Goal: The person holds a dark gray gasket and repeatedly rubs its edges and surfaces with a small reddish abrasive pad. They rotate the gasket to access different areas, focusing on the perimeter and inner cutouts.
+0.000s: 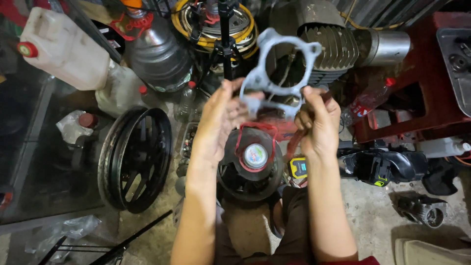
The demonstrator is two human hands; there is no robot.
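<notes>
While raised, gasket (274, 73) between both hands (221, 118)

The pale gasket (280, 68) is smeared by motion blur, its lower lobe hidden behind the fingers of the left hand (219, 122) and its lower right corner behind the right hand (319, 122), so the grip itself cannot be made out. Below both hands, the round dark part (250, 164) is partly covered by the left wrist, and the sticker at its centre is too small to tell. Far right of the right hand, the grey tray (454, 64) is cut off by the picture's edge
</notes>
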